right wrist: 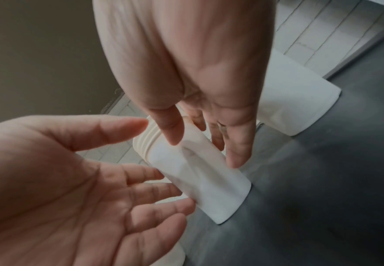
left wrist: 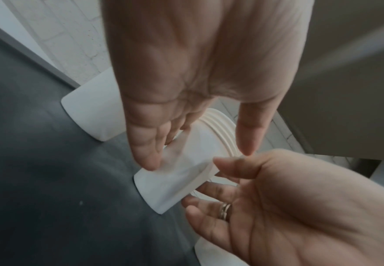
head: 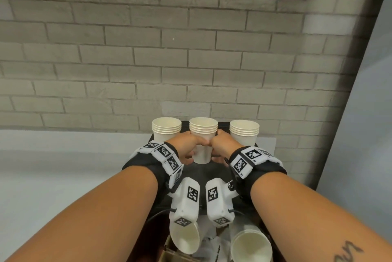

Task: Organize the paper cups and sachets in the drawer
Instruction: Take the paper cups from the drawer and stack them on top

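**cupwatcher:** Three stacks of paper cups are lined up in a row on the dark countertop (head: 214, 173), right up against the grey brick wall (head: 148, 60). Both hands are around the middle stack (head: 203, 141), which stands upright on its base.

**drawer_dan:** Are they actually gripping it or just near it?

**cupwatcher:** More cupping than gripping. The left hand (head: 186, 147) has its fingers pretty straight and spread along the left side of the stack, with the thumb up near the rims. The right hand (head: 220, 145) mirrors that on the other side. From the wrist views the fingertips touch the cup wall, but the palms are wide open and nothing is really clamped.

**drawer_dan:** And the rest of the stuff?

**cupwatcher:** The left stack (head: 166, 131) and the right stack (head: 244, 132) sit just beside the middle one, untouched. Down at the bottom of the head view, an open drawer (head: 169, 251) holds two more cups lying on their sides (head: 184, 238) (head: 251, 247), mouths facing the camera, with white sachets (head: 214, 247) between them. I can't make out the print on those.
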Available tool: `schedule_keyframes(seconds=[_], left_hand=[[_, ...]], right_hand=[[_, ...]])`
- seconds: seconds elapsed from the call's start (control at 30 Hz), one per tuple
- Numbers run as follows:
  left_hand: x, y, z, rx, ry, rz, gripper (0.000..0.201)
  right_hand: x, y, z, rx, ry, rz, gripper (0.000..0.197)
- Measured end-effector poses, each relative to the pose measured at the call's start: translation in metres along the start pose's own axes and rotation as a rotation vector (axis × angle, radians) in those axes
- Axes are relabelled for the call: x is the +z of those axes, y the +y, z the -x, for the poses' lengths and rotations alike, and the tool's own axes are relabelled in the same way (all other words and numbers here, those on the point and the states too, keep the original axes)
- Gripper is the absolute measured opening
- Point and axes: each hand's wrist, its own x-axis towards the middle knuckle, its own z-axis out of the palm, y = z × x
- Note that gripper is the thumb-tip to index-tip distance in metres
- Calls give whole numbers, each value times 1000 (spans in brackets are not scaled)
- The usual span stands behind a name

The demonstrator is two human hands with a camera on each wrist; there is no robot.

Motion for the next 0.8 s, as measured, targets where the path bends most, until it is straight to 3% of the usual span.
schedule_keyframes(seconds=[0.13, 0.27, 0.47, 0.57, 0.63, 0.73, 0.8], left_hand=[[2, -4, 5, 11, 78, -58, 42], [8, -10, 37, 139, 199, -153, 6], [24, -38, 96, 233, 161, -476, 15], [28, -59, 110, 126, 135, -729, 19], [29, -72, 116, 17, 197, -852, 25], [31, -87, 125, -76, 229, -873, 22], [35, -94, 129, -114, 227, -861, 32]], right_hand=[[-10, 6, 11, -5, -4, 125, 42], [-20, 14, 38, 28, -36, 96, 36], [-38, 47, 113, 74, -104, 103, 10], [-37, 72, 135, 69, -92, 141, 15], [-33, 83, 146, 35, -88, 170, 16], [-21, 95, 157, 10, -128, 200, 17], [-7, 104, 155, 28, -159, 201, 26]])
